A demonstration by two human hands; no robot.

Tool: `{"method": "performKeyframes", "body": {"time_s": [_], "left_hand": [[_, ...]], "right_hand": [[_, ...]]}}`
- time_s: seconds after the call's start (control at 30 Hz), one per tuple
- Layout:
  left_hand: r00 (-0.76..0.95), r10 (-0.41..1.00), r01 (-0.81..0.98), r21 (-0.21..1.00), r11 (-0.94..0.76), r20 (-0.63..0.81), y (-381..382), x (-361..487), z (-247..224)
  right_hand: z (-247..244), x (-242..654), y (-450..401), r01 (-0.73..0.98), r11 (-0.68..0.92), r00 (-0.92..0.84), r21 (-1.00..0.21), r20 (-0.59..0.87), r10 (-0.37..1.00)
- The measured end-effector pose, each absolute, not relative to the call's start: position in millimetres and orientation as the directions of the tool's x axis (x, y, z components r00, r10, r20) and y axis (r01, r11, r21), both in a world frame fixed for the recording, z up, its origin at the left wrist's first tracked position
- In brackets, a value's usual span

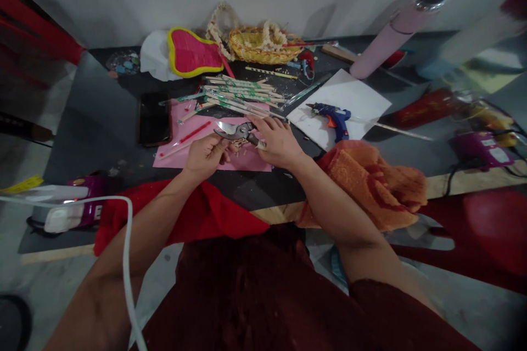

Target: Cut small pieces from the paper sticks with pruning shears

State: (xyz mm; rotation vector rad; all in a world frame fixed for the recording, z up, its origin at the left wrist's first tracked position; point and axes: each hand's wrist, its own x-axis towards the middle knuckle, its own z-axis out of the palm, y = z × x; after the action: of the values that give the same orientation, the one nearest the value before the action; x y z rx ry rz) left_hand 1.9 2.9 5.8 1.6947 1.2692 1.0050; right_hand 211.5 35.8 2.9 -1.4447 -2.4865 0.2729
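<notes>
Pruning shears (235, 131) are held in my right hand (279, 141), whose fingers wrap round the handles. The blades stand apart and point left, just above my left hand (209, 154). My left hand is closed in a pinch, and whatever lies in its fingers is hidden or too small to name. Small cut wooden pieces (241, 145) lie between the hands on a pink sheet (175, 156). A red stick (191, 133) rests left of the shears on that sheet. Behind my hands is a pile of wooden chopsticks (242, 92), partly in green-printed wrappers.
A phone (155, 119) lies left of the pink sheet. To the right, a blue glue gun (337, 118) sits on a white board (373, 100). An orange towel (373, 184) hangs over the front edge. Behind are a yellow basket (263, 54) and a pink bottle (395, 35).
</notes>
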Motion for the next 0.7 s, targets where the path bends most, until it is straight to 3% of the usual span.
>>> {"method": "performKeyframes", "body": {"time_s": [0.43,0.7], "left_hand": [[0.154,0.973,0.330,0.919,-0.214,0.171,3.1,0.6,4.0],[0.031,0.980,0.376,0.906,-0.193,0.195,3.8,2.9,4.3]], "right_hand": [[4.0,205.8,30.2,0.838,0.459,-0.435,-0.295,0.147,0.888],[-2.2,209.1,36.3,0.827,0.479,-0.450,-0.293,0.165,0.878]]}}
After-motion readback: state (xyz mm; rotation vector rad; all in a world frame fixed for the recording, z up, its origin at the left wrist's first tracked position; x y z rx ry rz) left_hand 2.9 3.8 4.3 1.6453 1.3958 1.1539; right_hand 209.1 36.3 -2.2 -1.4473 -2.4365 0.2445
